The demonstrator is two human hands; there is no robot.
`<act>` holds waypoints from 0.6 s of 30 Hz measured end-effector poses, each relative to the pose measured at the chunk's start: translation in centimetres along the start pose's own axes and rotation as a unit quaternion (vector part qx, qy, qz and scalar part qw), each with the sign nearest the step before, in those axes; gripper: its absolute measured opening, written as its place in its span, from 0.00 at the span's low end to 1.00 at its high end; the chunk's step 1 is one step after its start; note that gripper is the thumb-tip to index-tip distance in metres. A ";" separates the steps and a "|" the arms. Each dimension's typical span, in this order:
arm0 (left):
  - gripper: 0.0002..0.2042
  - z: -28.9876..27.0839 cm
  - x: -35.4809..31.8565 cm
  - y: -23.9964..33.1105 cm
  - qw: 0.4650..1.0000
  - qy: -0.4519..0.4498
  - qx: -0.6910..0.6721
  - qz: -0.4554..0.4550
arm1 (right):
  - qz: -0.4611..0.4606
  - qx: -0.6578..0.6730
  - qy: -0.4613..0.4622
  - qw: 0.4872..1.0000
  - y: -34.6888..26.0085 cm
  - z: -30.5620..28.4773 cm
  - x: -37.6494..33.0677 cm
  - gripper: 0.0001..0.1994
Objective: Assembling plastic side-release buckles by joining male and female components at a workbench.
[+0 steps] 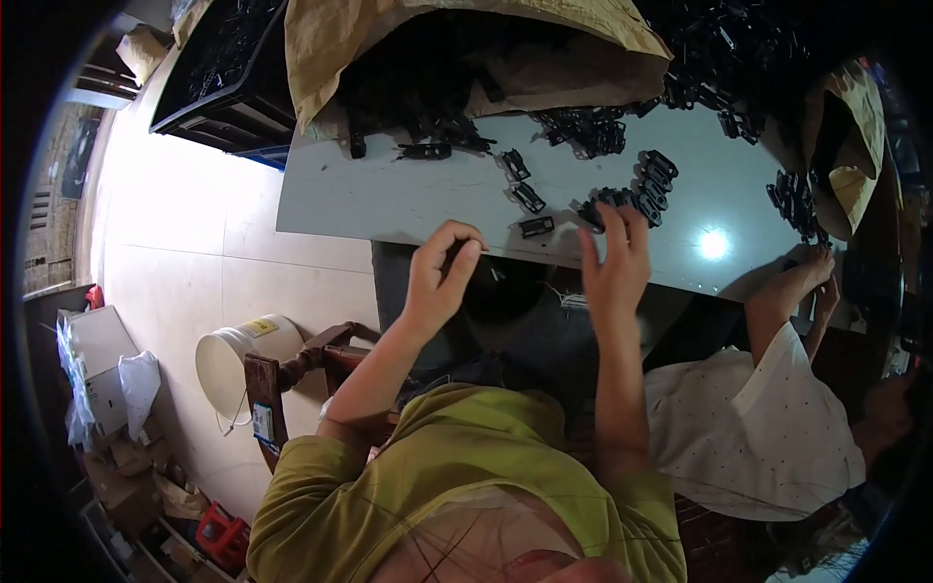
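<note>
My left hand (pixel 442 277) is at the table's front edge, its fingers curled in toward the thumb. Whatever it may pinch is too small or hidden to make out. My right hand (pixel 619 267) reaches over the edge with thumb and fingers apart, fingertips at a curved row of small black plastic parts (pixel 653 189). I cannot tell whether it touches them. Between my hands, a single black part (pixel 535 226) lies near the edge, and two more black parts (pixel 528 197) lie just beyond it.
A large brown paper bag (pixel 583 87) spills black parts onto the grey table (pixel 340 194). Loose piles (pixel 588 131) lie beyond. At right, another person's hands (pixel 802 282) are beside more parts and a second paper bag (pixel 860 146). A black crate (pixel 219 121) and white bucket (pixel 248 360) stand left.
</note>
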State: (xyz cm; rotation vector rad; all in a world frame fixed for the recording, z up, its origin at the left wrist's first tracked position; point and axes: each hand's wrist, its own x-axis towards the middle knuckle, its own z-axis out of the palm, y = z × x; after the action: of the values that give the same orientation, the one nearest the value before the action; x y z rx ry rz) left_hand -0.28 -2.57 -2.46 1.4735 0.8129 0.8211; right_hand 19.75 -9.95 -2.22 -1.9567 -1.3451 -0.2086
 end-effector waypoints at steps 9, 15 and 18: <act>0.05 -2.8 1.9 -1.4 0.998 0.032 0.058 0.006 | -0.037 -0.005 -0.087 0.995 1.3 1.5 0.9 0.07; 0.11 -4.3 6.3 -1.1 0.945 0.101 0.276 0.141 | 0.000 -0.029 -0.061 0.998 2.1 0.5 2.1 0.06; 0.11 -3.7 7.7 -0.6 0.914 0.114 0.367 0.134 | -0.028 -0.062 -0.056 0.996 1.8 0.2 2.3 0.05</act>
State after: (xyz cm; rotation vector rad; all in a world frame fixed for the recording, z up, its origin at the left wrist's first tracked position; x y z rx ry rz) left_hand 0.45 5.99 -2.60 2.2180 1.1923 0.9553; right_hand 22.26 -8.45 -2.07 -2.0607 -1.4937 -0.2161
